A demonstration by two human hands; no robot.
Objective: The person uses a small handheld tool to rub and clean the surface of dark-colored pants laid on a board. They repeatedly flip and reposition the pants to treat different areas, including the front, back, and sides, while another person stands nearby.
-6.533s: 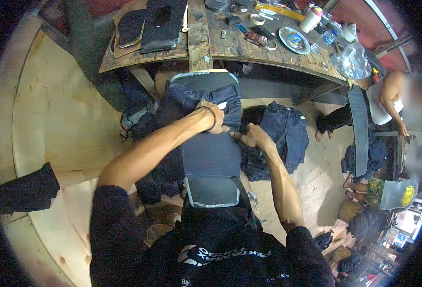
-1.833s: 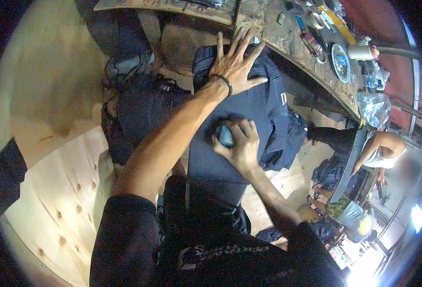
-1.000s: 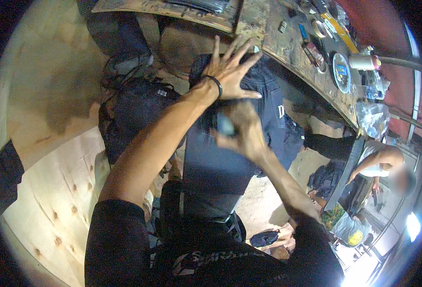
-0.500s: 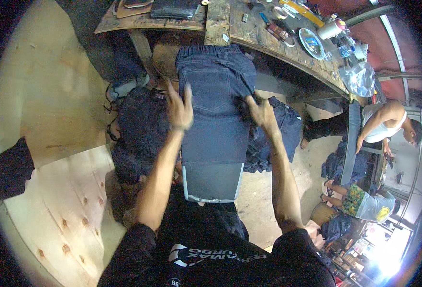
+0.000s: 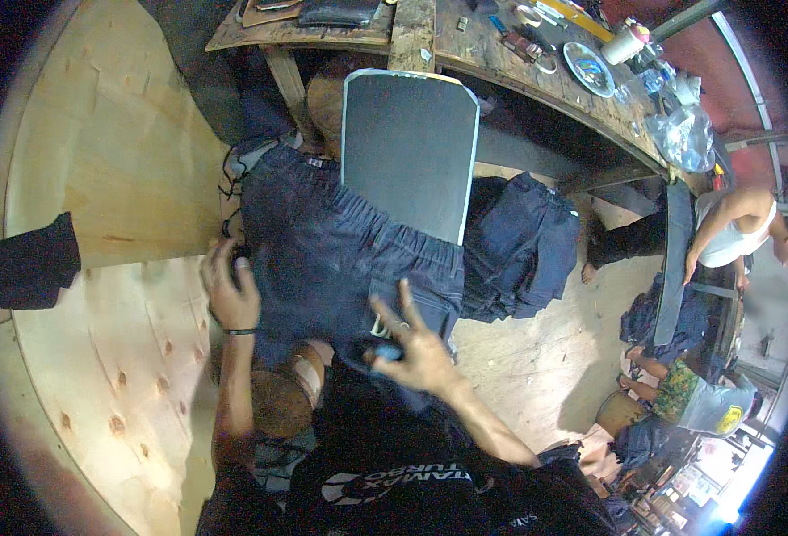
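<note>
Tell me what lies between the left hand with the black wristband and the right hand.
In the head view, a navy denim garment with a gathered waistband lies between left hand and right hand.

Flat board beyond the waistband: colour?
The board is dark grey with a pale edge; best seen in the head view.

Around the dark board, light is uneven: 1 bluish-white glare burns out far below and right, shadow dims the floor nearer it, the right hand below looks blurred, and fisheye distortion bends the table above.
</note>
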